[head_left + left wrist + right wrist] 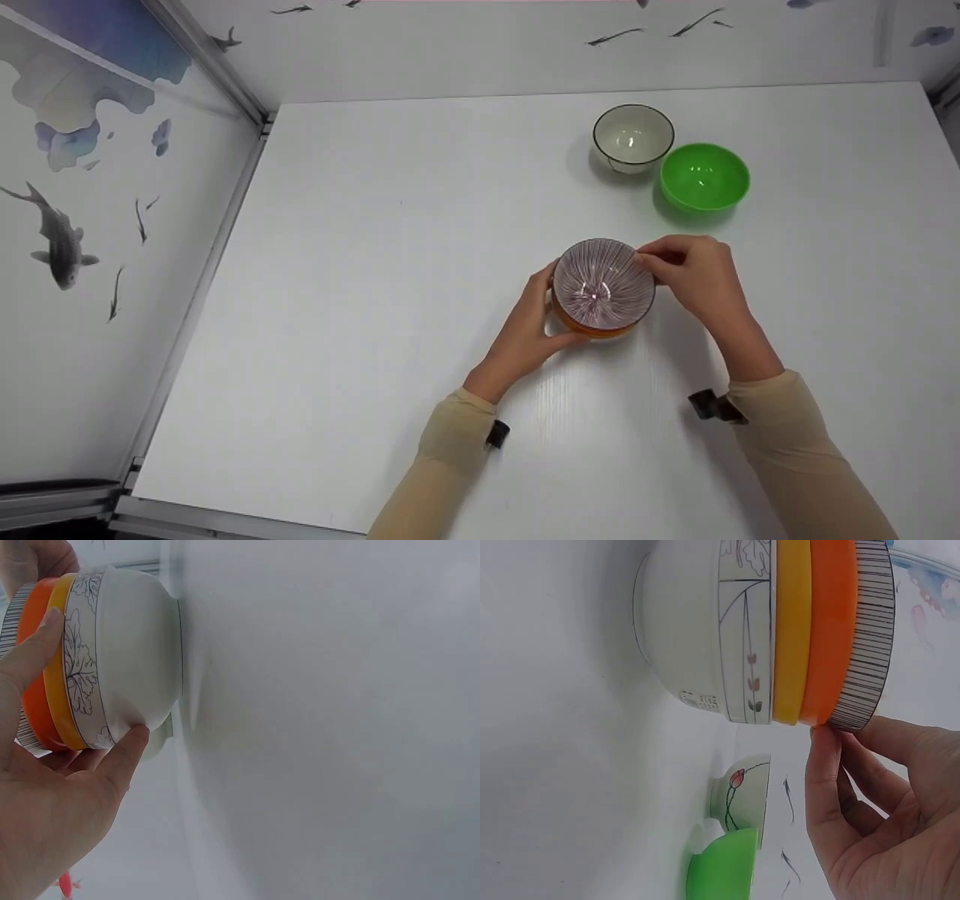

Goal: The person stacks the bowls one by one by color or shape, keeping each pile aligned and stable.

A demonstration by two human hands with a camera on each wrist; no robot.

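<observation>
A stack of nested bowls stands on the white table between both hands. On top is a bowl with fine dark stripes (604,283). Beneath its rim come an orange bowl (832,630), a yellow bowl (791,634) and, lowest, a white bowl (682,622) with a leaf-patterned band. My left hand (529,326) grips the stack from its left side, with one fingertip against the yellow band and another low on the white bowl in the left wrist view. At the right edge, my right hand (697,274) pinches the striped bowl's rim between thumb and fingers.
Behind the stack, toward the back right, are a cream bowl (634,136) with a dark rim and a green bowl (705,178), side by side. White panels with fish drawings enclose the table (337,262) at the back and left.
</observation>
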